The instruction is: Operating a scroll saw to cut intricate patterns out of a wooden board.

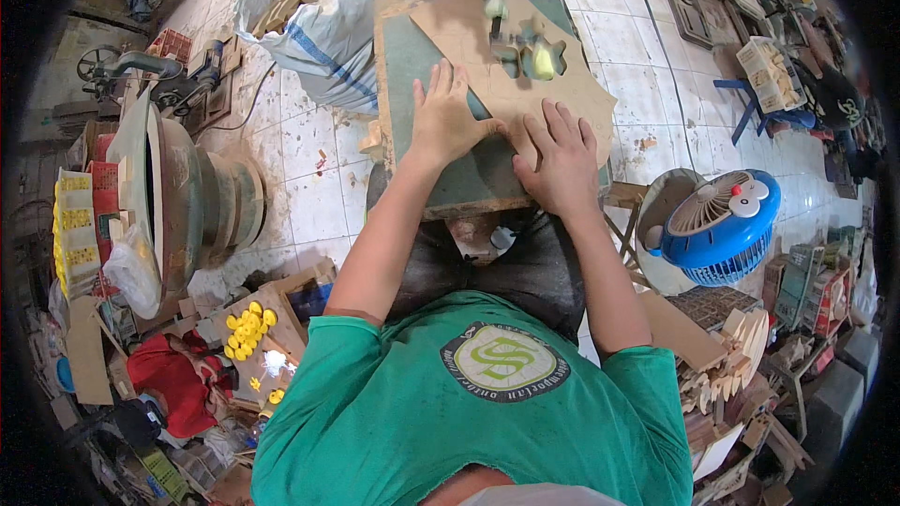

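Note:
A thin brown board [572,94] with a pointed corner lies on the green machine table [403,155]. My left hand [445,117] rests with fingers stretched out, palm down, on the table at the board's left edge, its thumb reaching toward my other hand. On the board's near part lies my right hand [560,155], flat with its fingers spread. Beyond the fingers is an irregular cutout [561,58] in the board, with a yellowish piece [544,62] showing at it. The machine's upright tool [495,14] comes down over the board next to the cutout; its tip is blurred.
To the left stands a white sack [328,47] holding wood offcuts. A blue fan [722,234] is at my right. A large rounded greenish machine part [178,187] stands at far left. Yellow pieces [248,330] lie on a board at lower left, and stacked wood pieces [727,365] at lower right.

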### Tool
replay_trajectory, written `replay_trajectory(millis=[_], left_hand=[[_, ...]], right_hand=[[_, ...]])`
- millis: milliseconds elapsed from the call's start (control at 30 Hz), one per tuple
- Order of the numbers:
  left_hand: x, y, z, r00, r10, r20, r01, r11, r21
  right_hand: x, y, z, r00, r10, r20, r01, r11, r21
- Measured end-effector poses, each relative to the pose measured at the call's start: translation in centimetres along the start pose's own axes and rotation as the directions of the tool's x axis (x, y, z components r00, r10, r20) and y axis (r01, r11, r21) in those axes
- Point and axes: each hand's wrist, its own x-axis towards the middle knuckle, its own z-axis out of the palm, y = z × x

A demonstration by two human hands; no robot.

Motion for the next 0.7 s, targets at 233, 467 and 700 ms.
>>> replay_trajectory(millis=[233, 467, 700], left_hand=[[0.30, -0.10, 0.18, 1.000, -0.002, 0.014, 0.003, 1.000, -0.010], [0.54, -0.16, 0.17, 1.000, 0.004, 0.014, -0.004, 1.000, 0.000], [0.74, -0.39, 0.33, 1.000, 0.014, -0.004, -0.014, 1.000, -0.004]], right_hand=[[0.22, 0.18, -0.03, 1.000, 0.000, 0.001, 0.000, 1.000, -0.005], [0.50, 0.07, -0.37, 0.999, 0.021, 0.035, -0.020, 1.000, -0.011], [0.76, 0.34, 0.10, 1.000, 0.020, 0.024, -0.020, 1.000, 0.007]])
